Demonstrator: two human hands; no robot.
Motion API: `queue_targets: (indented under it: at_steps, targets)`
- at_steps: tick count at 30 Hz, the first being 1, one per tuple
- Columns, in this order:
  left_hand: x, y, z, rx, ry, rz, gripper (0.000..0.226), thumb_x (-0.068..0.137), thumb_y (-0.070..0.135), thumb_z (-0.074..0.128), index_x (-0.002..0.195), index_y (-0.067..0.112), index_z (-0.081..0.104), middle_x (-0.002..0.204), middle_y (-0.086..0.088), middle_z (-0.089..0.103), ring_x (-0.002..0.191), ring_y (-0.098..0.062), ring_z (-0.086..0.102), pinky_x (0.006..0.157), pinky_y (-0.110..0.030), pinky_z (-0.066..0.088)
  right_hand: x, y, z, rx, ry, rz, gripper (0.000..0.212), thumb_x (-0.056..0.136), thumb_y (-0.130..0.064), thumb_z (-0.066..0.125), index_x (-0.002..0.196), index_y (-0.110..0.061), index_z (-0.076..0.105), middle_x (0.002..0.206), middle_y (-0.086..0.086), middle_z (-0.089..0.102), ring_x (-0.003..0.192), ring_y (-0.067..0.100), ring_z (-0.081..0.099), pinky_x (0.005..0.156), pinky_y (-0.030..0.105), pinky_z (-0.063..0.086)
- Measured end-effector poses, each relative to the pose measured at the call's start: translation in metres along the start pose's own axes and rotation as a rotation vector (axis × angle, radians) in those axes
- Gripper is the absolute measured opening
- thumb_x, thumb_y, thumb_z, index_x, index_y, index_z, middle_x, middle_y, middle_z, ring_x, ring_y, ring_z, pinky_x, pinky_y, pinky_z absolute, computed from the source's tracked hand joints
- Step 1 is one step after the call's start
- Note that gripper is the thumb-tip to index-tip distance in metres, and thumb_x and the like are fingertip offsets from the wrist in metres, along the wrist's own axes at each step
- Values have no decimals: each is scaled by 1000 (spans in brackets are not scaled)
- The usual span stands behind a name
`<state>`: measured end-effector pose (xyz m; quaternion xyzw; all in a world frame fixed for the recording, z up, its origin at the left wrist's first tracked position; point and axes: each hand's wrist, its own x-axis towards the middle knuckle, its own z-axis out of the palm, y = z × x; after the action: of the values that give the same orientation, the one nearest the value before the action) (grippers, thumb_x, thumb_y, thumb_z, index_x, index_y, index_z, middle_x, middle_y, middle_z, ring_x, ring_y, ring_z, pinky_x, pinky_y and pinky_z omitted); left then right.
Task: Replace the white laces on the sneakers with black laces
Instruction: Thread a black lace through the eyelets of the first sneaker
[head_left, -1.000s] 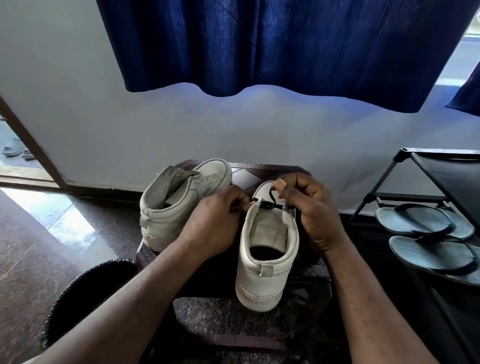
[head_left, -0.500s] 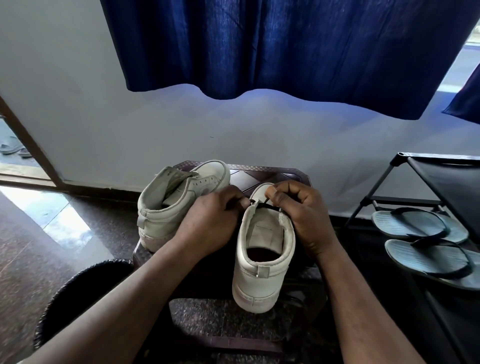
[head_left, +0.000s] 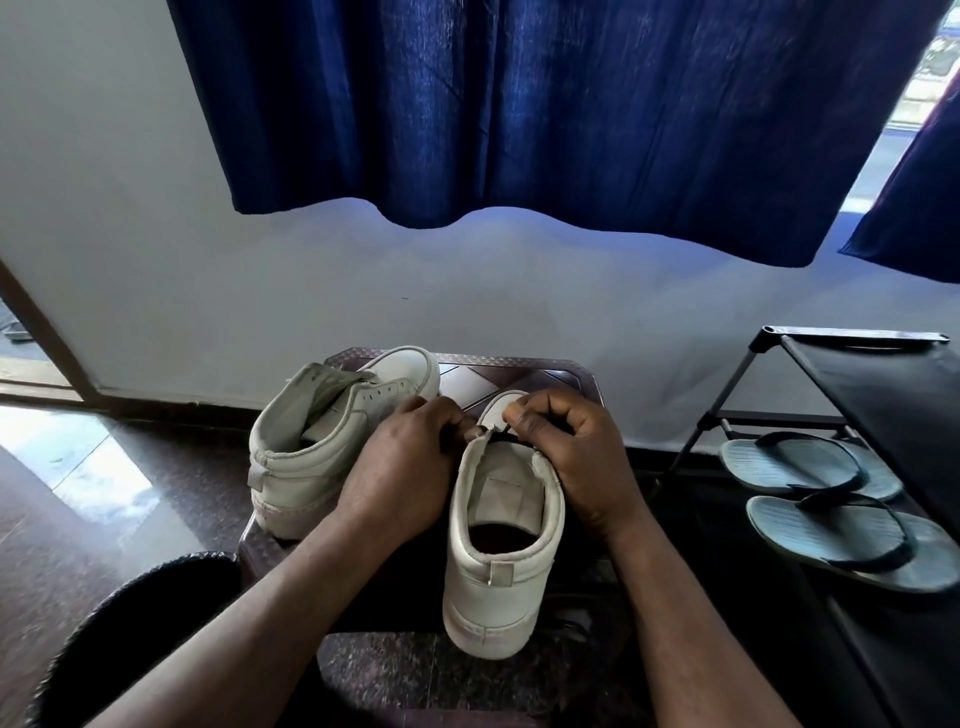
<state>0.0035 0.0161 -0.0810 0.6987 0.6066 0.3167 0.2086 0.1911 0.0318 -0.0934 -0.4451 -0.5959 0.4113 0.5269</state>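
The left hand (head_left: 400, 467) and right hand (head_left: 576, 457) are pinching a black lace (head_left: 501, 440) across the near sneaker (head_left: 498, 577), just ahead of its tongue. A second sneaker (head_left: 311, 441) is leaning just left of the grip, and flip-flops (head_left: 810, 462) are lying well to its right.

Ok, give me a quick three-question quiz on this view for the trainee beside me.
1. True or false: the left hand and right hand both work at the nearer sneaker lacing.
2. What lies on the rack at the right? A flip-flops, B boots, C a bag.
3. Fill in: the lace at the fingers is ___.
Key: 1 true; 2 A; 3 black.
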Motion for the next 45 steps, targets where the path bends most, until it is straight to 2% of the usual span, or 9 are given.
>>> queue_targets:
  at_steps: [5, 11, 16, 20, 24, 31, 38, 42, 45]
  targets:
    - [-6, -5, -2, 301, -106, -53, 17, 99, 31, 56, 107, 23, 69, 110, -6, 71, 104, -29, 67, 83, -35, 52, 0, 2, 1, -8, 9, 6, 24, 85, -28, 75, 79, -5, 73, 88, -2, 76, 82, 8, 67, 78, 20, 50]
    - [-5, 5, -5, -88, -56, -91, 10, 95, 28, 67, 88, 34, 64, 82, 21, 68, 80, 1, 61, 70, -21, 43, 1, 4, 0, -21, 10, 31, 16, 92, -15, 76, 79, -6, 74, 90, -1, 77, 84, 9, 68, 79, 22, 51]
    - [-1, 5, -1, -232, -98, -160, 12, 95, 27, 69, 84, 31, 67, 79, 24, 69, 71, 6, 59, 66, -21, 42, 0, 3, 1, -18, 16, 32, 18, 90, -18, 77, 80, -4, 73, 89, 1, 76, 84, 9, 67, 80, 25, 53]
    - [-1, 6, -4, -72, -53, -60, 21, 97, 23, 65, 81, 32, 57, 80, 17, 63, 77, 3, 56, 63, -13, 38, 0, 1, 2, -22, 13, 34, 21, 88, -24, 76, 81, -4, 74, 88, 3, 76, 83, 10, 67, 79, 25, 53]
    - [-5, 5, -6, 198, -54, -42, 7, 100, 22, 55, 97, 27, 58, 92, 11, 63, 92, -20, 59, 78, -34, 47, -1, 0, 2, -86, -8, 8, 22, 91, -17, 73, 72, -7, 71, 86, -1, 74, 85, 10, 68, 79, 19, 49]
    - [-3, 5, -10, -68, -81, -79, 13, 101, 38, 63, 88, 34, 63, 83, 16, 71, 82, -3, 64, 73, -26, 49, 0, -1, 2, -99, -12, 6, 22, 93, -9, 73, 72, -3, 70, 83, -4, 72, 82, 8, 66, 76, 16, 47]
    - [1, 6, -6, -79, -102, -102, 20, 97, 20, 65, 78, 28, 62, 76, 16, 69, 70, 3, 59, 63, -23, 43, -1, -3, 3, -83, -16, 18, 21, 93, -7, 73, 73, -1, 69, 85, -3, 72, 82, 6, 65, 78, 15, 46]
    - [-5, 7, -8, 108, -93, -54, 27, 103, 23, 55, 81, 38, 51, 86, 17, 58, 92, -14, 60, 71, -29, 37, -1, -3, 4, -85, -17, 30, 17, 92, -5, 73, 76, 1, 70, 87, -3, 72, 82, 5, 65, 78, 15, 47]
    - [-11, 11, -13, 141, -127, -114, 32, 110, 36, 35, 103, 31, 66, 114, 8, 70, 112, -23, 62, 90, -36, 47, -1, -1, 6, -130, -23, 39, 12, 92, -7, 74, 81, -2, 74, 91, -8, 71, 87, 4, 66, 81, 16, 48]
